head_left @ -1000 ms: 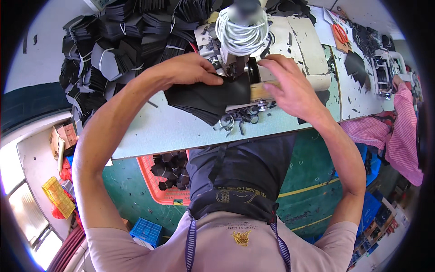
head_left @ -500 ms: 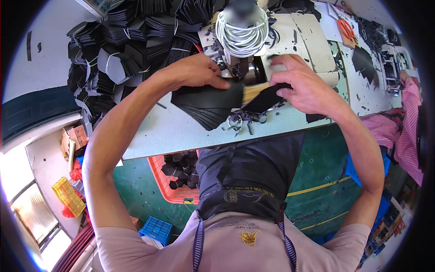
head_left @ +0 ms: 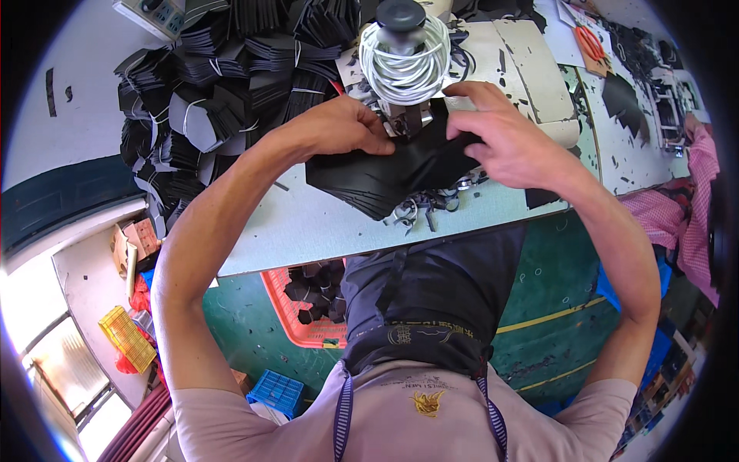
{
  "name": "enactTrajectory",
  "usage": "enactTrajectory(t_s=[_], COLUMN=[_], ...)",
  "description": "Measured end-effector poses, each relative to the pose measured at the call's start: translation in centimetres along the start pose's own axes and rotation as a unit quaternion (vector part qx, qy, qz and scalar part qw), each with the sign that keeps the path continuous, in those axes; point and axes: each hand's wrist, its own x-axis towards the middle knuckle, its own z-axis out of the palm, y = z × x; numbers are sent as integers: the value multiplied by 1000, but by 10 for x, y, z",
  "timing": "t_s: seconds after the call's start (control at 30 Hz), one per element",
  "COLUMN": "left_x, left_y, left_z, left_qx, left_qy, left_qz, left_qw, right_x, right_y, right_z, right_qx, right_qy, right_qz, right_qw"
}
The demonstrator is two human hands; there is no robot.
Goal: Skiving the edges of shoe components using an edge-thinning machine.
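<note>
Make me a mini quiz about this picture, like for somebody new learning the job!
1. Fill in the colour: the coil of cable is ____.

2. True or false: the right hand is empty.

3. Pick one: the tied bundles lie
A) to the right of the coil
B) to the left of the coil
C) under the coil

Key:
1. White
2. False; it holds a black piece.
3. B
</note>
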Motion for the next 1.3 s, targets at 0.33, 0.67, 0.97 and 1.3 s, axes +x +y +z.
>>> enactTrajectory(t_s=[0.33, 0.67, 0.97, 1.3], left_x=[0, 0, -10, -11], left_y=[4, 2, -1, 0], left_z=[-2, 0, -2, 0], left_qx=[56, 28, 31, 33], left_qy=[17, 27, 30, 27], left_qz=[-81, -43, -40, -15], left_qw=[995, 998, 998, 999], right_x=[0, 1, -2, 14], right_y=[2, 0, 4, -6], right_z=[-13, -25, -22, -26], right_qx=[12, 5, 54, 120], right_qy=[-106, -154, -137, -189], right_qz=[54, 95, 142, 241], right_qw=[993, 983, 979, 944])
